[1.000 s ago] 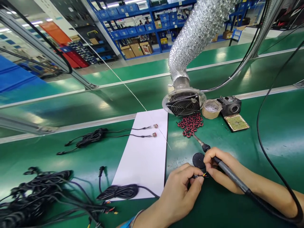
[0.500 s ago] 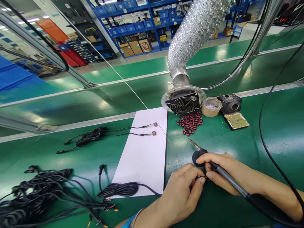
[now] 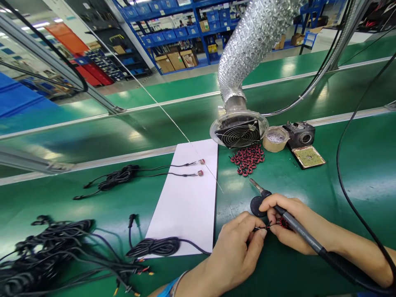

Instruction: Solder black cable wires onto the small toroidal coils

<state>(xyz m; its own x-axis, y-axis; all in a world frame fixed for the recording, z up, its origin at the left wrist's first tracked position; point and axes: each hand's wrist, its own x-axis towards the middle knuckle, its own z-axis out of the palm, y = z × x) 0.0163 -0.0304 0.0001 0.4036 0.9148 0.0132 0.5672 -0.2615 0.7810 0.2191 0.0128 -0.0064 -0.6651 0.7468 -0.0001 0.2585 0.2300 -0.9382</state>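
My left hand [image 3: 230, 251] is closed in a pinch on the thin wire end of a black cable [image 3: 161, 246], whose coiled part lies on the white board. My right hand [image 3: 309, 227] grips a soldering iron [image 3: 298, 232], its tip pointing up and left. Those same right fingers also hold a small red-and-black ring [image 3: 283, 223] with short leads, close to the left fingertips; whether wire and lead touch, I cannot tell. Beyond the iron's tip lies a pile of similar rings [image 3: 247, 159]. A black round piece [image 3: 257, 206] sits beside the right fingers, partly hidden.
A fume duct with a fan [image 3: 239, 134] hangs over the bench. Behind the pile are a tape roll [image 3: 274, 140] and an iron stand with sponge [image 3: 308, 157]. The white board [image 3: 185, 206] carries two wired parts. Black cables [image 3: 52, 251] lie left. A thin strand [image 3: 173, 123] slants down.
The ring has come into view between my right fingers. My right hand and the iron have shifted slightly right, and the iron's tip sits a little higher. My left hand has barely moved.
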